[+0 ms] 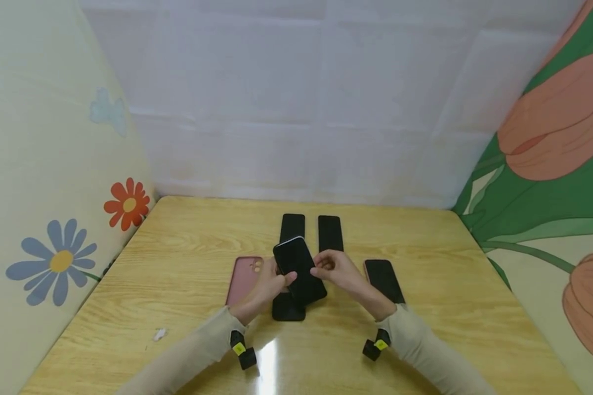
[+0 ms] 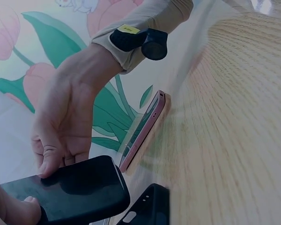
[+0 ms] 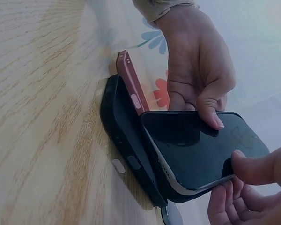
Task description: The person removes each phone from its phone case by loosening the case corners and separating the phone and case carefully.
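Both hands hold a smartphone (image 1: 298, 263) with a dark screen, tilted above the table. My left hand (image 1: 269, 282) grips its left side, thumb over the screen. At the opposite long edge, my right hand (image 1: 341, 269) pinches it between thumb and fingers. The right wrist view shows the phone's silver edge and a black phone case (image 3: 178, 196) against its back; how far the case is fitted cannot be told. Beneath the held phone lies another black case (image 3: 126, 145). A pink phone case (image 1: 244, 282) with camera holes lies beside my left hand.
A phone with a pink edge (image 1: 382, 277) lies by my right forearm. Farther back are two dark slabs, one on the left (image 1: 292, 224) and one on the right (image 1: 331, 233). A small white scrap (image 1: 160, 333) lies at left on the wooden table (image 1: 192, 230).
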The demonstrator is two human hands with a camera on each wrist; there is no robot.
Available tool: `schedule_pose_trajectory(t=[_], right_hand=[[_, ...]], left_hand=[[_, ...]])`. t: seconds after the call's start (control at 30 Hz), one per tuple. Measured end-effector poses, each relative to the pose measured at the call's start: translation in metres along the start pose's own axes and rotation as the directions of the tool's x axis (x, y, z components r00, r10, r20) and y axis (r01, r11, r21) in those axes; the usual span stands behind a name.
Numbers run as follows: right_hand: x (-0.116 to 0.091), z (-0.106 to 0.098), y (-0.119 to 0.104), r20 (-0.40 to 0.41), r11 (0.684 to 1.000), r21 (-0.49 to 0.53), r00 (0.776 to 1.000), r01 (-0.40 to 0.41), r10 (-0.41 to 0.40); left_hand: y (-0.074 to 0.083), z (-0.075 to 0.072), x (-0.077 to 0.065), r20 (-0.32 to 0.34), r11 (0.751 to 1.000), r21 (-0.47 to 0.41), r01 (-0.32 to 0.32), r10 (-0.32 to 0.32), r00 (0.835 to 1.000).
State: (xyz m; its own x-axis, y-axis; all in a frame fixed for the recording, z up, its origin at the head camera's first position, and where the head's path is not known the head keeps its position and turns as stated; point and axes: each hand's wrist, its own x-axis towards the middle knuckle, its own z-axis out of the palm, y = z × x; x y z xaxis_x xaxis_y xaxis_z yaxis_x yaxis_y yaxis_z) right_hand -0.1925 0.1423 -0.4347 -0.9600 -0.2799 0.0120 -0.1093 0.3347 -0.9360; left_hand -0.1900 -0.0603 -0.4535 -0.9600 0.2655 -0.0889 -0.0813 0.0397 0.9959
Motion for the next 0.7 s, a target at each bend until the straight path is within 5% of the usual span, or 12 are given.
schedule_pose_trajectory(t=[0.3,0.53,0.7], right_hand=[[-0.001,0.0042,0.0003,-0.082,1.0,0.008,0.997,-0.001,0.002],[-0.0013,0.0093,0.0009,-0.176,0.997,-0.074,0.984,0.002,-0.015],[-0.0001,0.0083,0.0016,-0.183,0.997,-0.071,0.983,0.018,-0.03]], left_hand=[[0.0014,0.0033,0.0004,-0.018,0.996,0.076,-0.043,0.044,0.999],[0.0005,0.0064,0.0018,-0.006,0.998,-0.061,0.001,-0.002,1.0],[0.0,0.0069,0.0028,0.001,0.997,-0.081,0.011,-0.011,1.0]])
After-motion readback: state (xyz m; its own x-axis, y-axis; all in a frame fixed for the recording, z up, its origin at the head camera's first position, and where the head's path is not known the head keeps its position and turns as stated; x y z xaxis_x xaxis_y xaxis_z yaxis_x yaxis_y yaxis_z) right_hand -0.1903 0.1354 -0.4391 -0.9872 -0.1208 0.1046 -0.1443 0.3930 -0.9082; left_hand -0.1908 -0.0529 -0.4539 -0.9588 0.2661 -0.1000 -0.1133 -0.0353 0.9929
